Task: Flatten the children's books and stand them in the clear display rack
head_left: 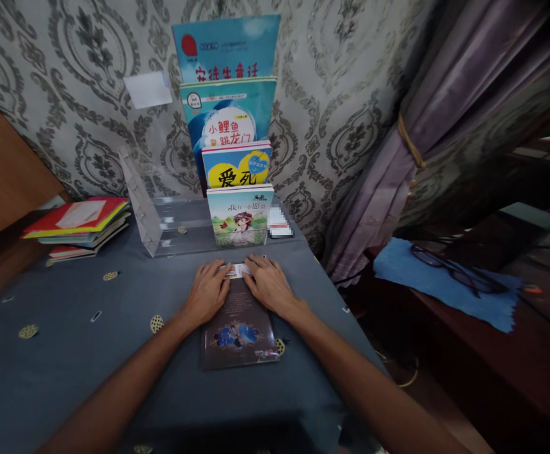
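Observation:
A dark book (239, 325) lies flat on the patterned grey tablecloth, with a blue picture low on its cover. On its far left corner rests my left hand (210, 290), fingers stretched forward and thumb pointing inward. My right hand (269, 284) lies the same way on the far right corner. Between the two hands a white label strip (238, 271) shows on the book. Just beyond stands a small book with a drawn figure (241, 217), upright in a clear acrylic rack (180, 246). My fingertips' undersides are hidden.
Behind it rise a yellow-and-blue book (237, 167), a teal book (230, 116) and a taller blue book (228, 47). Left is a stack of books (83, 224). A pixelated card (279, 222) sits beside the rack. Right, glasses (459, 271) lie on blue cloth (398, 261) near a curtain (398, 183).

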A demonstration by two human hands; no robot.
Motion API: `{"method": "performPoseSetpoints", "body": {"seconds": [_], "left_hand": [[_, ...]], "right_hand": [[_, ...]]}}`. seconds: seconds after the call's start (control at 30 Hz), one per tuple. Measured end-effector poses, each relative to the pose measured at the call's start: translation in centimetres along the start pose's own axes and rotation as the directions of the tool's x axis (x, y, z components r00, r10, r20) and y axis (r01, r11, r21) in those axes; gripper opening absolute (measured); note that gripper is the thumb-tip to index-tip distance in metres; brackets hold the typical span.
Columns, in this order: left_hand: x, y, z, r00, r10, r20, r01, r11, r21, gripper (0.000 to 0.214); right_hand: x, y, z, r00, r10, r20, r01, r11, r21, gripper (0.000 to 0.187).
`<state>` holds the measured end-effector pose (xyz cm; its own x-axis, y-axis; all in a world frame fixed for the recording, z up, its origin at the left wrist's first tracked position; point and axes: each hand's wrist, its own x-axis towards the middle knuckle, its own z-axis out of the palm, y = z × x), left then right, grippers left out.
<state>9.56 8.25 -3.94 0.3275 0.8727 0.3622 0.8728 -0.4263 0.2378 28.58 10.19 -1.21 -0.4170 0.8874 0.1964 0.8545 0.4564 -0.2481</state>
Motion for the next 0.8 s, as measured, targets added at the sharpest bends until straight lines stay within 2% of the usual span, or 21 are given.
{"method": "performPoseSetpoints", "body": {"seconds": [0.27, 0.53, 0.8], "left_hand": [[0.0, 0.3, -0.3, 1.0, 0.012, -0.021, -0.012, 1.0, -0.003, 0.038], [0.1, 0.4, -1.2, 0.999, 0.025, 0.025, -0.026, 0.999, 0.043, 0.034], [0.3, 0.0, -1.9, 0.998, 0.016, 0.057, -0.015, 1.0, -0.02, 0.03]], "right_hand": [[-0.1, -0.5, -0.6, 1.0, 0.0, 0.004, 0.0, 0.999, -0.045, 0.039], [-0.2, -0.8, -0.9, 0.999, 0.012, 0.04, -0.008, 0.996, -0.091, 0.033], [0.0, -0.6, -1.1, 0.999, -0.005, 0.053, 0.01, 0.995, -0.095, 0.03]]}}
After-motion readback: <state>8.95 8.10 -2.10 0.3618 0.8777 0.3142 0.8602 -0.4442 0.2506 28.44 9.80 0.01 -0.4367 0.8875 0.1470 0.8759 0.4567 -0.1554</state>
